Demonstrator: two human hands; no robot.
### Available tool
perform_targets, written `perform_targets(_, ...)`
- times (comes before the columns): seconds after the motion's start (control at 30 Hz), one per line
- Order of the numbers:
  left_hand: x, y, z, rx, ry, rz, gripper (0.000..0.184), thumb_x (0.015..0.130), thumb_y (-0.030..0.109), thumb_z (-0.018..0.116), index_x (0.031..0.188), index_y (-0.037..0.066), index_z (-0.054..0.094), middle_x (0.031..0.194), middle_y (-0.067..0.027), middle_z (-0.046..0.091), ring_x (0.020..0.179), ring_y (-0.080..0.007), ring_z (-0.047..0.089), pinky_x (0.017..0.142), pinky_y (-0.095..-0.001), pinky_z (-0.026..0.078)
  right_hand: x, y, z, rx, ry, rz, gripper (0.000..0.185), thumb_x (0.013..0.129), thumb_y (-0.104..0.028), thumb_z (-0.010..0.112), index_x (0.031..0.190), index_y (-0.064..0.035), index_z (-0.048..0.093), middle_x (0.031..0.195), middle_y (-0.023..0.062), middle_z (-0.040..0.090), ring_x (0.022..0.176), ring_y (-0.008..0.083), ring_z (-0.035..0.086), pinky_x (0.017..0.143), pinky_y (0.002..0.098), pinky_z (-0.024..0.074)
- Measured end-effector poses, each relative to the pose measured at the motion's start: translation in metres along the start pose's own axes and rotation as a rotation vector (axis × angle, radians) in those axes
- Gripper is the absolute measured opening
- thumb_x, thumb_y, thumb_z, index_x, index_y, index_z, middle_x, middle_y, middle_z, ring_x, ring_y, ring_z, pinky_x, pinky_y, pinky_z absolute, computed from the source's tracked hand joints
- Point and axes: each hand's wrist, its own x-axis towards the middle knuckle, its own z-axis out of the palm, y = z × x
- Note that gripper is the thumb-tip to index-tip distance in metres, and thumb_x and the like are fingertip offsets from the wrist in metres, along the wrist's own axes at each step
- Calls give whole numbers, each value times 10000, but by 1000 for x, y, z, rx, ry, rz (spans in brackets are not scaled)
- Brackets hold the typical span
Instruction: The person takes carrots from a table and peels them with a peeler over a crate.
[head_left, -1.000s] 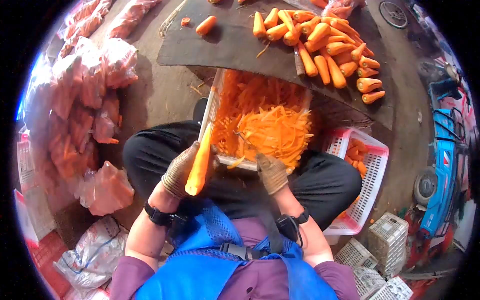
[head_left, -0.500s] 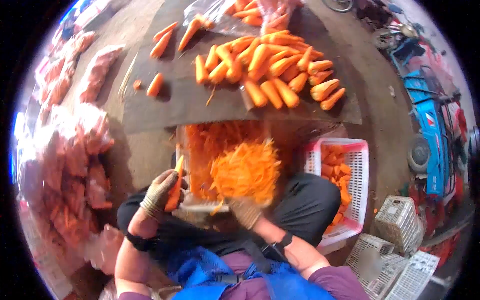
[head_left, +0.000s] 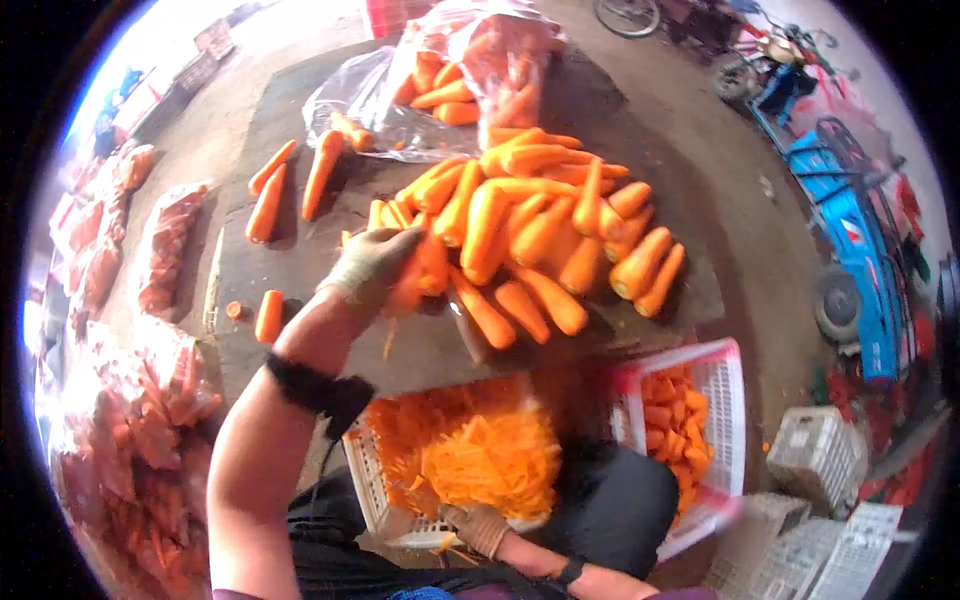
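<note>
My left hand (head_left: 375, 262), in a light knit glove, reaches over the left edge of the carrot pile (head_left: 525, 220). Its fingers are curled round a carrot (head_left: 406, 288), which is blurred and partly hidden by the hand. Down at the near rim of a white crate (head_left: 372, 490) is my gloved right hand (head_left: 478, 528), its fingers bent; what they hold, if anything, is hidden. A heap of thin orange carrot shavings (head_left: 490, 465) fills the crate just beyond the right hand.
Carrots spill from a clear plastic bag (head_left: 480, 75) on the dark board (head_left: 330, 350). Right of my knee stands a pink-and-white basket (head_left: 728, 430) of carrot pieces (head_left: 680, 430). Bagged carrots (head_left: 130, 430) lie at left. White crates (head_left: 815, 455) and a blue cart (head_left: 855, 250) are at right.
My left hand has moved from beside the shavings crate, where it held a carrot, forward to the pile. The right hand stays at the crate's near rim. The view has shifted.
</note>
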Motion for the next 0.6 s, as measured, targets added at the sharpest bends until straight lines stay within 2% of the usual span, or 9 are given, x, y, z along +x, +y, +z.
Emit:
perform_targets(0.17,81,8,26,-343,-37,-80,338,832,373,626,930,49,623,703,-19,568,600,-106,553,491,-262,451,13,-12,-9,420,-45,257,519,872,-506,465,746,-21,600,557,100,534,554,212,532,572,359,428)
perform_targets(0.23,82,24,18,-52,38,-50,309,852,322,608,929,23,620,739,-41,599,676,-118,569,566,-270,466,15,-26,-24,501,-63,311,476,869,-478,505,769,-23,603,557,86,519,545,172,519,574,337,429)
perform_targets(0.27,89,19,6,199,132,176,302,855,301,605,930,9,617,767,-46,614,709,-122,571,614,-264,464,16,-32,-31,628,-119,386,420,871,-439,519,888,-26,591,664,92,574,603,216,561,614,353,453)
perform_targets(0.3,95,11,-15,454,225,402,294,857,280,601,932,-4,614,794,-50,629,742,-125,573,662,-259,462,19,-28,-31,449,-73,223,385,859,-404,537,926,-27,576,720,98,587,650,236,573,635,365,459)
perform_targets(0.4,116,-32,-99,662,416,431,236,850,228,576,914,4,612,815,-121,654,733,-197,603,705,-302,466,35,10,-15,-285,81,-367,387,739,-228,631,1061,-46,520,927,147,607,883,325,583,732,426,467)
perform_targets(0.43,102,-13,-119,937,513,222,241,825,260,568,911,41,619,797,-177,639,740,-293,624,684,-346,476,43,17,-10,-203,143,-400,396,737,-240,633,1066,-48,522,935,150,606,885,329,581,736,429,466)
perform_targets(0.47,110,-31,-149,949,580,220,254,797,266,550,923,63,637,844,-194,632,816,-342,623,730,-393,474,49,22,-6,-121,205,-426,406,736,-252,635,1070,-50,523,944,152,605,888,332,579,740,432,464)
perform_targets(0.57,124,-60,-214,1087,648,-5,311,828,323,531,932,50,638,914,-211,624,887,-372,599,759,-422,468,48,20,-9,223,-109,62,471,853,-430,497,1114,-39,516,1055,150,595,986,339,549,845,415,430)
perform_targets(0.6,137,-78,-236,1107,596,-49,323,831,334,530,938,50,639,924,-211,624,897,-369,598,760,-422,468,46,-1,-22,337,-48,94,499,864,-466,467,1112,-36,516,1069,147,593,1000,337,544,854,413,426)
